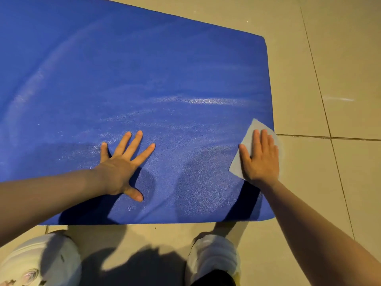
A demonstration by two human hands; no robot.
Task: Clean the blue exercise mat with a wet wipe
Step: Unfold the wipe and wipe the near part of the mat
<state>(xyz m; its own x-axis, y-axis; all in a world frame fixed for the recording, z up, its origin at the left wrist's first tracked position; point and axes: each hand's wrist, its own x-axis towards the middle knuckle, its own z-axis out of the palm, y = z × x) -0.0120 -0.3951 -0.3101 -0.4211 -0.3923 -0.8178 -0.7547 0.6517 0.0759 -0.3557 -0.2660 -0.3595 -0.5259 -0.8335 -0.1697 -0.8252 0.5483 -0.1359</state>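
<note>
The right hand (260, 157) is pressing a wipe (243, 149) flat-fingered at the mat (144, 79) edge, while the left hand (121, 168) is resting open, fingers spread, on the mat.

Beige tiled floor (309, 79) is seen. Blue mat (123, 79) is laid flat on it. Two pale shoes (212, 256) are planted nearest the camera.

Count one blue exercise mat (134, 79) on the tiled floor (340, 58). You have one wet wipe (245, 149), lying at the mat's right edge near its front right corner. Two hands are on the mat: one left hand (120, 168) and one right hand (261, 159). Two white shoes stand past the mat's front edge: one (41, 261) left, one (214, 256) right.
</note>
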